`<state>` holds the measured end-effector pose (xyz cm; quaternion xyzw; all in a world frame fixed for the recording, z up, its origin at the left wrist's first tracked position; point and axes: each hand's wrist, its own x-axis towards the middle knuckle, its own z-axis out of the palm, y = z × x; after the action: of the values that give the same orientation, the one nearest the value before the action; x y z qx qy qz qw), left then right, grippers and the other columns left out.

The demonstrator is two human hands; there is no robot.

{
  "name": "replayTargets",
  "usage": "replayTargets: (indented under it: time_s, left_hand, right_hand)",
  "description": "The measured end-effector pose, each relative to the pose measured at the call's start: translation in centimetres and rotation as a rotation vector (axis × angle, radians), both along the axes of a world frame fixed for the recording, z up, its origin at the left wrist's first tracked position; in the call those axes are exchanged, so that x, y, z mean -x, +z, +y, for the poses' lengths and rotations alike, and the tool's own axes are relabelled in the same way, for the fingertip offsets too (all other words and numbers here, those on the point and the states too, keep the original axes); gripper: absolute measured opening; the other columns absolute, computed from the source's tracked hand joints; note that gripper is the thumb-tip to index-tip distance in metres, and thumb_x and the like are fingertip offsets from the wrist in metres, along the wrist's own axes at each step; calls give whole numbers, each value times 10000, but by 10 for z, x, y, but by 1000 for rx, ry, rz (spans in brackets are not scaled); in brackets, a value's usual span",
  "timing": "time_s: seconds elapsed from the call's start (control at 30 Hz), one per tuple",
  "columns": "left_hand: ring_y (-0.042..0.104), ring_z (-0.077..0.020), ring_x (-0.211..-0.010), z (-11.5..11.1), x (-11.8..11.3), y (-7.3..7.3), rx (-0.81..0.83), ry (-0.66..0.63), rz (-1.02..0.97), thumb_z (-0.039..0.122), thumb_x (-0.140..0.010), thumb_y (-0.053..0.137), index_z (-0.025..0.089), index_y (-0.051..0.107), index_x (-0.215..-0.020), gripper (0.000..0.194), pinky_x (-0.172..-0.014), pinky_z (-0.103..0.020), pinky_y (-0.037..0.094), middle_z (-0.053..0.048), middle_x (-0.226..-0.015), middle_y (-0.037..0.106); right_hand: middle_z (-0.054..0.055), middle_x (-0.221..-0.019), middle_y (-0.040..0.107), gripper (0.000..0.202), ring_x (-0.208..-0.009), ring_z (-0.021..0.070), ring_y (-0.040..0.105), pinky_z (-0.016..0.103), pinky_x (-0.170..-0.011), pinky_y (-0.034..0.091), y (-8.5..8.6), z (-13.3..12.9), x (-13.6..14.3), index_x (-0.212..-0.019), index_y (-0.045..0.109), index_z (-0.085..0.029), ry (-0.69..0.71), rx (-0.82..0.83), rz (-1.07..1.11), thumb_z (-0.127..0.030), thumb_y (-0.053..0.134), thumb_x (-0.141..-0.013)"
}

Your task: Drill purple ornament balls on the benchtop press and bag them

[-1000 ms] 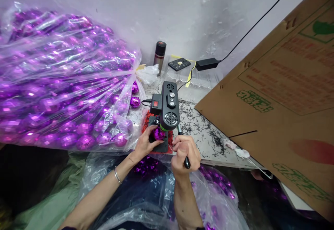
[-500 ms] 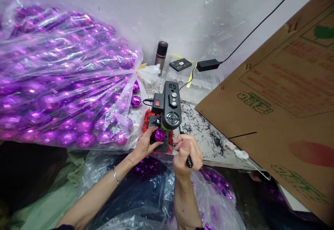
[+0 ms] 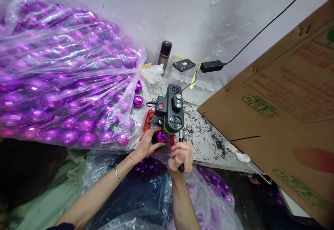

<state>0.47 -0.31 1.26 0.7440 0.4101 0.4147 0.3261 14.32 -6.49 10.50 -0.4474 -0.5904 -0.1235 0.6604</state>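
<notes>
A shiny purple faceted ball (image 3: 161,136) sits under the head of a black bench press machine (image 3: 175,108). My left hand (image 3: 148,142) grips the ball from the left between thumb and fingers. Wrapped around the machine's lever handle (image 3: 181,164) is my right hand (image 3: 181,156), just right of the ball. The machine's dark base plate (image 3: 164,148) rests on a red mat (image 3: 148,119). A small box with a red switch (image 3: 161,106) is fixed to the machine's left side. The ball's top is hidden by the press head.
A big clear bag of purple balls (image 3: 65,84) fills the left, with a loose ball (image 3: 138,101) beside it. A cardboard box (image 3: 273,108) leans on the right. Behind stand a thermos-like bottle (image 3: 164,54), a black card (image 3: 184,65) and a power adapter (image 3: 212,66). Black scraps (image 3: 219,141) litter the table.
My right hand has swung the lever handle left, closer to the machine. My left hand keeps its hold on the ball. The whole view has shifted slightly.
</notes>
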Motion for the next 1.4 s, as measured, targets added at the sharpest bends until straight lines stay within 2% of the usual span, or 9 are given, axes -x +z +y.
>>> replayTargets:
  time_s: [0.13, 0.43, 0.77, 1.03, 1.2, 1.3, 1.4]
  left_hand:
    - [776, -351, -1308, -1, -1, 1, 26, 5, -2, 381, -909, 918, 237, 653, -1436, 607, -1149, -553, 630, -133, -1383, 789]
    - [782, -344, -1311, -3, -1, 5, 10, 13, 8, 395, -922, 910, 249, 642, -1461, 619, -1180, -550, 617, -124, -1397, 791]
    - [761, -353, -1342, -4, -2, 2, 32, 14, -10, 420, -939, 895, 235, 648, -1457, 603, -1166, -539, 622, -143, -1419, 778]
    - [772, -344, -1315, -3, -2, 0, -14, 16, -7, 405, -959, 879, 237, 637, -1461, 583, -1136, -523, 639, -135, -1401, 780]
    - [779, -340, -1298, -3, -3, -4, -54, 13, -24, 410, -973, 868, 242, 635, -1457, 564, -1115, -507, 651, -129, -1392, 782]
    - [775, -344, -1311, -3, -4, -5, -60, 18, -19, 403, -957, 887, 239, 632, -1456, 584, -1125, -514, 648, -133, -1398, 782]
    - [764, -347, -1342, 0, -6, -5, -53, 25, -9, 385, -947, 899, 236, 623, -1461, 602, -1145, -525, 640, -136, -1417, 777]
  right_hand:
    - [-36, -705, 618, 383, -596, 126, 601, 336, -699, 555, -8, 1, 0, -771, 553, -240, 0, -7, 3, -177, 421, -1125]
    - [-31, -694, 592, 386, -614, 140, 600, 358, -712, 548, -15, 0, 1, -764, 537, -245, 5, -5, 25, -174, 400, -1118]
    - [-29, -759, 595, 386, -628, 128, 590, 340, -695, 549, -22, 1, 3, -793, 534, -243, 73, -2, 85, -222, 387, -1150]
    - [-22, -757, 581, 388, -640, 135, 587, 346, -693, 549, -27, 1, 4, -785, 532, -245, 61, -6, 108, -209, 392, -1144]
    - [-31, -769, 592, 355, -646, 128, 601, 341, -711, 568, -37, 2, 0, -801, 528, -248, 58, -8, 4, -179, 413, -1130]
    - [-32, -743, 579, 387, -622, 121, 584, 316, -655, 534, -30, 3, -1, -770, 510, -246, 56, -28, -1, -175, 399, -1134]
    - [-36, -678, 540, 418, -584, 123, 548, 309, -602, 471, -6, 3, -1, -729, 488, -248, 47, -8, 79, -171, 404, -1131]
